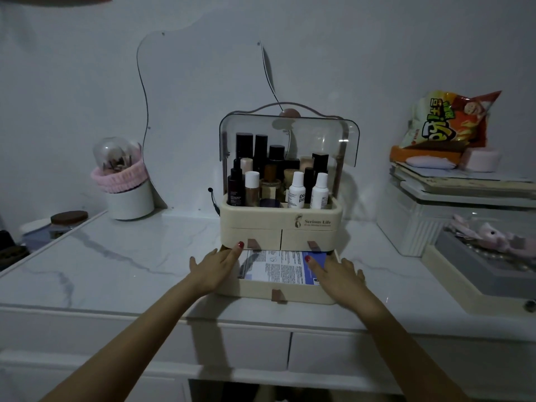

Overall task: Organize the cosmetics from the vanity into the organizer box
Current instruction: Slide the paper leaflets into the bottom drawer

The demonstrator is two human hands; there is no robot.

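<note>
A cream organizer box with a raised clear lid stands in the middle of the marble vanity top. Several bottles fill its upper tray. Its wide bottom drawer is pulled out toward me and holds flat blue-and-white packets. My left hand lies flat with straight fingers on the drawer's left edge, a fingertip near the box front. My right hand lies flat over the drawer's right side, fingers on the packets.
A white cup with a pink band and a clear dome of brushes stands at the back left, a brown-lidded jar further left. On the right are a snack bag, stacked books, a clear container and a tray.
</note>
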